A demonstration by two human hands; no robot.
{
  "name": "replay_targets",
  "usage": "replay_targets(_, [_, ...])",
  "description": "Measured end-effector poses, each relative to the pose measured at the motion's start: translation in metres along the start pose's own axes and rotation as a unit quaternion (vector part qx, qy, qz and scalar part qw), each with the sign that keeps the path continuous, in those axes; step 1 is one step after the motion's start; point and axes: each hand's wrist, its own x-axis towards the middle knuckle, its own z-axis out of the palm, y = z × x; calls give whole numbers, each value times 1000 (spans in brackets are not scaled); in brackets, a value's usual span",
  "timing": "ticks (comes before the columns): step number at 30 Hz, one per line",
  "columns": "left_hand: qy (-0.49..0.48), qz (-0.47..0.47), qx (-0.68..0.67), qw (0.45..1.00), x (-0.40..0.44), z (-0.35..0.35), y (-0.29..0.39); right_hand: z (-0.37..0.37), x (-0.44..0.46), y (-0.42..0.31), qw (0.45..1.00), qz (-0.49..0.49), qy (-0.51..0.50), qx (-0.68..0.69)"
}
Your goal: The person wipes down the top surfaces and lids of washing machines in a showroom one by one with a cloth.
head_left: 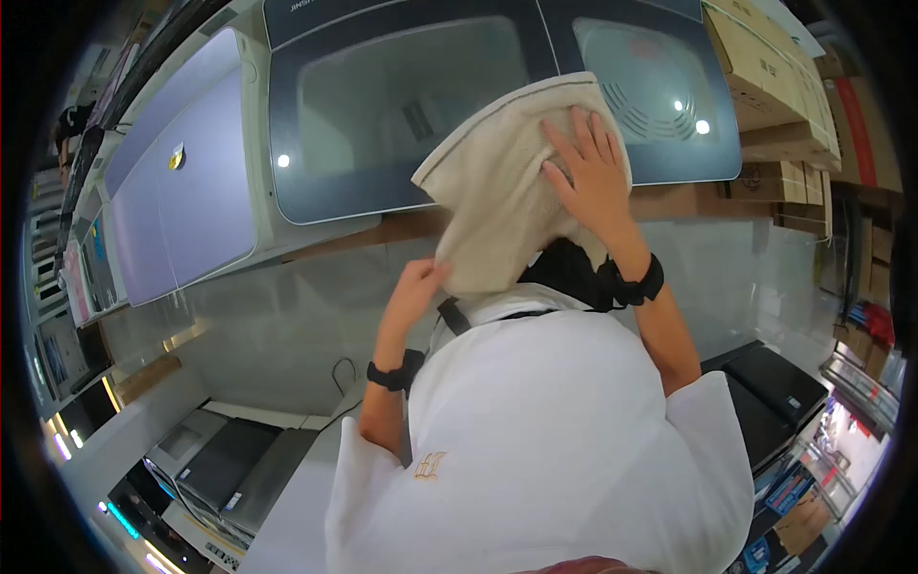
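Centrally, beige cloth (507,182): spread out across the near edge of the dark glass top (344,198), right of that edge's middle; its upper part overlaps the glass in view, its lower part hangs toward the wearer. Whether its upper part touches the glass, I cannot tell. A dark stitched line runs along its far hem.
Right hand (591,189): laid flat on the cloth's right part, fingers parted, palm down, gripping nothing.
Left hand (419,289): fingers curled, pinching the cloth's lower left margin, nearer the wearer than the top's near edge.
Wristbands: a black one (641,283) on the right wrist, another (394,369) on the left.
White shirt (545,421): just below the cloth, with small orange embroidery (430,466).
Dark glass top: two panes side by side, bright reflections on both, partly cut-off lettering near the far left corner.
Purple lid (186,191): on a pale appliance beyond the top's left edge.
Cartons (765,72): stacked beyond its right edge.
Floor (306,306): grey, glossy, below the near edge.
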Motion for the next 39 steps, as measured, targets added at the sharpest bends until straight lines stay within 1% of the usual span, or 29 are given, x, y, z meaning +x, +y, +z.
replay_targets(1, [37, 16, -52, 998, -4, -8, -1, -1, 1, 0, 1000, -2, 3, -7])
replay_targets(2, [174, 65, 70, 980, -10, -8, -3, 0, 0, -1, 1000, -2, 3, -14])
replay_targets(3, [302, 112, 188, 928, -20, -5, 24, 4, -3, -3, 1000, 4, 14, -11])
replay_targets(4, [420, 164, 295, 842, -22, 0, 50, 8, -3, -3, 999, 11, 28, -15])
replay_targets(6, [370, 236, 255, 862, -23, 5, 89, 10, 0, 1, 998, 21, 48, -33])
replay_targets(7, [343, 265, 235, 870, -26, 10, 97, 9, -3, -2, 997, 26, 51, -42])
replay_targets(10, [275, 294, 312, 860, -5, 43, 118, 12, -9, -6, 995, 37, 65, -58])
replay_targets(13, [272, 291, 398, 826, 26, 60, 112, 9, -16, -5, 996, 40, 66, -53])
replay_targets(16, [259, 267, 406, 835, 46, 53, 122, 2, -16, 5, 997, 38, 51, -54])
replay_targets(19, [228, 271, 383, 853, 80, 28, 142, 6, -3, 20, 997, 16, 48, -55])
replay_targets(20, [235, 278, 398, 842, 100, 16, 145, 7, 6, 28, 997, 5, 54, -59])
replay_targets(22, [250, 290, 424, 821, 129, -2, 148, 12, 22, 34, 996, 17, 51, -77])
replay_targets(24, [296, 269, 472, 786, 129, 2, 142, 18, 16, 26, 993, 47, 42, -95])
replay_targets(25, [326, 261, 495, 762, 129, -1, 152, 24, 15, 19, 991, 64, 45, -107])
replay_targets(26, [323, 290, 471, 768, 124, 1, 157, 27, 20, 17, 988, 78, 53, -120])
replay_targets(28, [294, 337, 426, 786, 73, 28, 151, 16, 5, 1, 990, 91, 50, -95])
replay_targets(31, [238, 331, 303, 861, 46, 57, 121, 0, -25, -18, 991, 113, 17, -66])
replay_targets(32, [245, 335, 326, 849, 47, 56, 117, -4, -31, -19, 991, 120, 3, -60])
replay_targets(34, [256, 340, 373, 825, 46, 56, 114, -8, -33, 0, 992, 89, -8, -85])
replay_targets(35, [252, 337, 378, 825, 52, 53, 117, -6, -25, 10, 993, 72, -12, -97])
replay_targets(39, [242, 344, 391, 819, 108, 32, 141, 16, 35, 47, 991, 54, 35, -115])
